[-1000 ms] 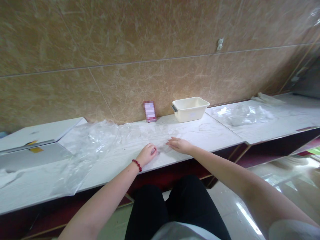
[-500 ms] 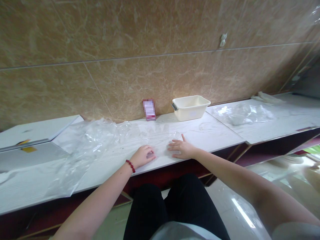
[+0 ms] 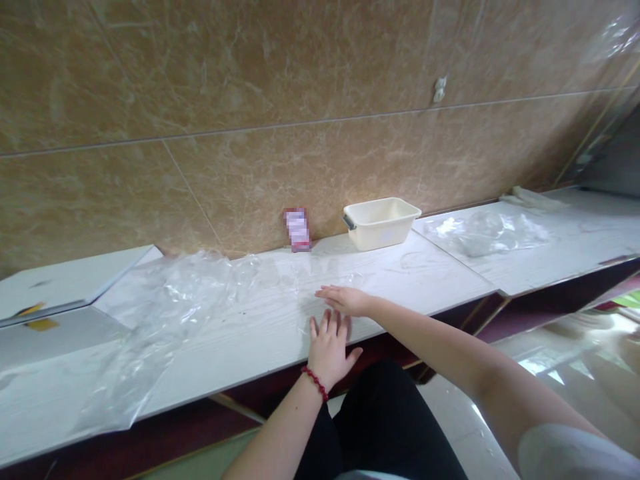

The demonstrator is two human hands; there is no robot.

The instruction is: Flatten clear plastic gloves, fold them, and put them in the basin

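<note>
My left hand [image 3: 330, 350], with a red bead bracelet at the wrist, lies at the front edge of the white counter [image 3: 270, 333], its fingers spread and holding nothing. Just beyond it, my right hand [image 3: 345, 300] is stretched out flat over the counter, fingers pointing left, the thumb not visible. The fingertips of my left hand are close below my right palm; whether they touch is unclear. Faint clear film seems to lie under and around both hands. Behind them stands a cream plastic bin [image 3: 383, 227] with a grey handle.
Crumpled clear plastic [image 3: 185, 293] spreads over the counter at left, beside a white box [image 3: 75, 280]. A blurred small packet [image 3: 298, 230] leans on the tiled wall [image 3: 250, 173]. At right lie another clear bag [image 3: 487, 232] and a pale cloth [image 3: 533, 199].
My left hand has moved right and nearer to me, opening from a curled pose. My right hand has shifted slightly left and turned, fingers closer together. The view has tilted slightly.
</note>
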